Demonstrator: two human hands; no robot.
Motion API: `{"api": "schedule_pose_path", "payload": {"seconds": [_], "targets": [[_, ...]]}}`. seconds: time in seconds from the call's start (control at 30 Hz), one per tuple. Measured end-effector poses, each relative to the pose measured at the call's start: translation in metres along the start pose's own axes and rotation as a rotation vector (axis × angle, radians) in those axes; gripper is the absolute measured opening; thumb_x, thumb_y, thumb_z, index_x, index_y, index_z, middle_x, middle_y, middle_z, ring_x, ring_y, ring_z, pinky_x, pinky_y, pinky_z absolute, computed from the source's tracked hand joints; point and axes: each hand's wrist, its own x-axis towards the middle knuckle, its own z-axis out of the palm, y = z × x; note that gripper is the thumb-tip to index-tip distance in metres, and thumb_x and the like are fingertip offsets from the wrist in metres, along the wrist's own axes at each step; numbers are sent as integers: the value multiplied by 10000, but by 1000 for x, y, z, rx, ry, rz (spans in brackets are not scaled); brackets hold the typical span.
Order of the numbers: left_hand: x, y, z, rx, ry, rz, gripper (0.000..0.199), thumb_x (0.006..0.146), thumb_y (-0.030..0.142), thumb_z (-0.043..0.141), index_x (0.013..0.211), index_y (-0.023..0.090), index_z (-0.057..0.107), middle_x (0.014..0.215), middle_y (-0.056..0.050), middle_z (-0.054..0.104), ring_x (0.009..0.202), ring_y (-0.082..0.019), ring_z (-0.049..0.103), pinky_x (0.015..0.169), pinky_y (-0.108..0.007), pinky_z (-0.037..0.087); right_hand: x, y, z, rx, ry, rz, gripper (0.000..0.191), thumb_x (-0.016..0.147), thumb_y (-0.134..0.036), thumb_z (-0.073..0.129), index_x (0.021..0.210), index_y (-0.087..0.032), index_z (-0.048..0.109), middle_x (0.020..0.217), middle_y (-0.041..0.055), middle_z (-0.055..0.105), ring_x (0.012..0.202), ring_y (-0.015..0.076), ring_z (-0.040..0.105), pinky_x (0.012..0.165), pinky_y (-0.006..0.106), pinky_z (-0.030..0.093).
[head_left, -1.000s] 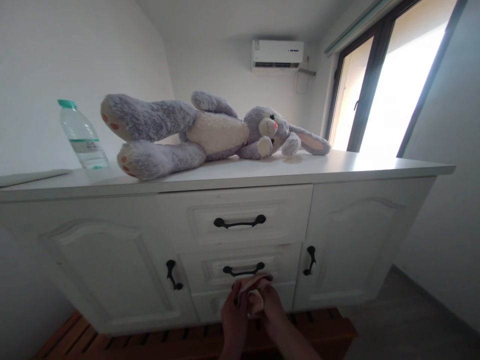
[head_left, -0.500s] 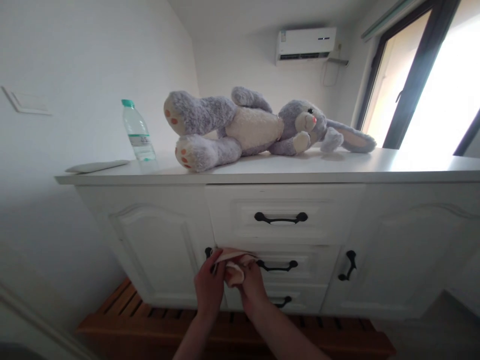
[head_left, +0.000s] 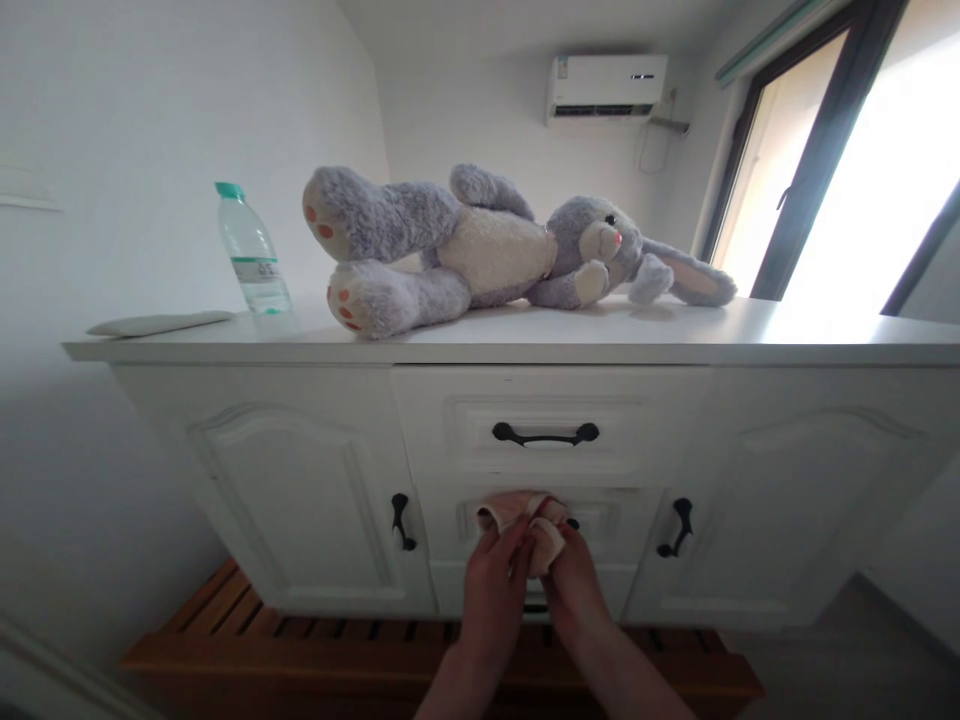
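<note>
A crumpled pale pink cloth (head_left: 517,505) is bunched between my hands, in front of the middle drawer (head_left: 611,520) of a white cabinet. My left hand (head_left: 495,575) grips its lower left part, with the fingers closed. On the right side of the cloth, my right hand (head_left: 574,575) is closed too, its fingertips partly hidden by the folds. Most of the middle drawer's black handle lies behind the cloth and my right hand. Above them, the top drawer's black handle (head_left: 546,436) is untouched.
On the cabinet top (head_left: 525,353) lie a grey plush rabbit (head_left: 495,255) and a flat pale object (head_left: 161,323); a water bottle (head_left: 255,255) with a green cap stands there. Black handles mark the left door (head_left: 402,522) and right door (head_left: 677,528). Below is a slatted wooden bench (head_left: 300,650).
Both hands have moved right with the cloth, from beside the left door's handle to in front of the middle drawer's handle. The view has shifted slightly.
</note>
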Motion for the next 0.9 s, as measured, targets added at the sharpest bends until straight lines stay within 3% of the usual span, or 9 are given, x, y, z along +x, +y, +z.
{"api": "schedule_pose_path", "payload": {"seconds": [0.1, 0.2, 0.33, 0.43, 0.53, 0.63, 0.73, 0.9], "targets": [[3, 17, 44, -60, -147, 55, 332, 889, 321, 580, 1170, 295, 754, 1292, -143, 720, 1186, -309, 665, 1092, -410, 491, 2, -33, -41, -33, 120, -36, 281, 582, -341, 805, 772, -158, 706, 734, 44, 718, 658, 167, 614, 626, 283, 492], [-1, 21, 79, -20, -220, 119, 378, 907, 266, 516, 1226, 278, 719, 1348, -145, 695, 1225, -310, 652, 1113, -470, 486, 5, -49, -73, -78, 184, -75, 310, 556, -357, 817, 769, -159, 710, 750, 52, 727, 671, 180, 632, 638, 293, 512], [-16, -1, 99, 116, -267, 145, 420, 904, 170, 448, 1215, 225, 723, 1360, -173, 688, 1294, -320, 615, 1109, -510, 496, 7, -31, -101, -181, 205, -74, 319, 575, -406, 785, 763, -161, 707, 707, 44, 712, 654, 187, 632, 616, 289, 505], [-28, -26, 98, 150, -323, 88, 420, 934, 205, 413, 1213, 226, 725, 1240, -190, 745, 1159, -307, 698, 1030, -480, 555, 10, -1, -117, -256, 210, -50, 358, 574, -459, 773, 764, -166, 697, 692, 45, 706, 648, 203, 634, 599, 298, 496], [-34, -47, 86, 133, -318, 64, 416, 952, 247, 407, 1237, 277, 708, 1223, -165, 754, 1090, -278, 728, 983, -440, 578, 15, 26, -121, -303, 231, -46, 398, 578, -511, 765, 775, -175, 683, 700, 44, 703, 661, 213, 635, 609, 304, 495], [-34, -67, 61, 146, -248, 48, 396, 951, 272, 426, 1215, 281, 722, 1230, -149, 759, 1109, -266, 726, 993, -412, 575, 17, 51, -103, -324, 200, -32, 395, 620, -542, 724, 765, -179, 666, 685, 39, 686, 654, 202, 615, 600, 297, 477], [-30, -93, 20, 207, -128, 19, 381, 933, 314, 475, 1197, 223, 735, 1233, -157, 766, 1148, -276, 717, 1018, -401, 569, 19, 81, -64, -330, 135, -24, 345, 645, -517, 696, 694, -183, 624, 673, 35, 668, 646, 180, 580, 582, 281, 450], [-19, -119, -52, 384, 71, 60, 395, 911, 318, 502, 1177, 151, 742, 1090, -185, 805, 970, -292, 775, 844, -393, 643, 16, 118, 11, -309, 66, 0, 292, 675, -471, 608, 734, -185, 608, 647, 12, 626, 599, 156, 527, 549, 275, 430]]}}
